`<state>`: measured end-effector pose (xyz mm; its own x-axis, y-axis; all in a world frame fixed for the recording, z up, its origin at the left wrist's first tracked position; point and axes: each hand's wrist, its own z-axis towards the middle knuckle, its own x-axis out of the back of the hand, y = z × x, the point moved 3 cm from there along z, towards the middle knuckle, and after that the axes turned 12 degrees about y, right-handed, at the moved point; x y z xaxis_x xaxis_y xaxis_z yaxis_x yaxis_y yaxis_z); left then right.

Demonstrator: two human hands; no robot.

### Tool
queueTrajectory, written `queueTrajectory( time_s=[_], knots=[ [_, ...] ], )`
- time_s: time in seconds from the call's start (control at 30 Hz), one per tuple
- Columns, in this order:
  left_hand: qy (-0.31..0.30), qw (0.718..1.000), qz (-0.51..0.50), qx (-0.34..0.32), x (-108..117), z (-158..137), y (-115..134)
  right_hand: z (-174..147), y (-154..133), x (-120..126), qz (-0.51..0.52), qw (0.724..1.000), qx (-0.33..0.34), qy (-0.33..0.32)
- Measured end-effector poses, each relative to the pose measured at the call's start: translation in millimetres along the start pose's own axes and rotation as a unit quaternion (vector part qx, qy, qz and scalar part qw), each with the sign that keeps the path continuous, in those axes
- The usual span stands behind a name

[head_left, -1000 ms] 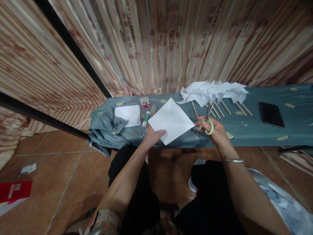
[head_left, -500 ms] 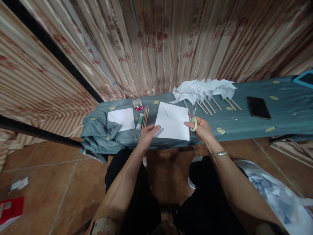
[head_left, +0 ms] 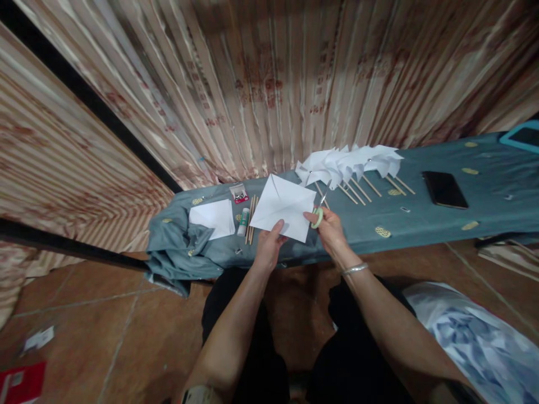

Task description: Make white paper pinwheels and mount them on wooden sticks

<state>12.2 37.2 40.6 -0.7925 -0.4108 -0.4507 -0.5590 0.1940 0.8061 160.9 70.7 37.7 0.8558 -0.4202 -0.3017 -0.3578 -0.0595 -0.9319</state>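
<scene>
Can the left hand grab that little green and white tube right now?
Probably, but the left hand is holding the white paper, so it might need to let go first. The tube lies nearby with nothing on top, just wooden sticks beside it.

Dim light, soft blur; curtain [head_left: 269,123] darker toward top; edges stretched.

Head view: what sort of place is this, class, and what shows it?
Probably a makeshift craft corner, perhaps at home: paper pinwheels and a glue stick lie on a cloth-covered table before a patterned curtain.
</scene>
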Motion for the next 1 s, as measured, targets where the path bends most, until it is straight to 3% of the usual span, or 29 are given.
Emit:
queueTrajectory(
  time_s=[0.13,0.4,0.5,0.6,0.7,1.0],
  knots=[
    [0.085,0.996,-0.027,-0.005,5,5,3,-5,1,-5,-0.039,0.999,0.016,-0.022],
    [0.13,0.99,-0.039,-0.032,23,11,25,-22,3,8,-0.135,0.982,-0.025,-0.126],
    [0.15,0.986,-0.051,-0.042,31,14,34,-36,11,13,-0.172,0.963,-0.041,-0.202],
    [0.159,0.985,-0.05,-0.043,38,16,38,-53,21,13,-0.208,0.928,-0.06,-0.302],
    [0.159,0.985,-0.046,-0.042,41,17,40,-66,27,12,-0.231,0.898,-0.09,-0.363],
    [0.16,0.985,-0.054,-0.043,38,14,38,-69,28,6,-0.246,0.875,-0.102,-0.404]
  ],
)
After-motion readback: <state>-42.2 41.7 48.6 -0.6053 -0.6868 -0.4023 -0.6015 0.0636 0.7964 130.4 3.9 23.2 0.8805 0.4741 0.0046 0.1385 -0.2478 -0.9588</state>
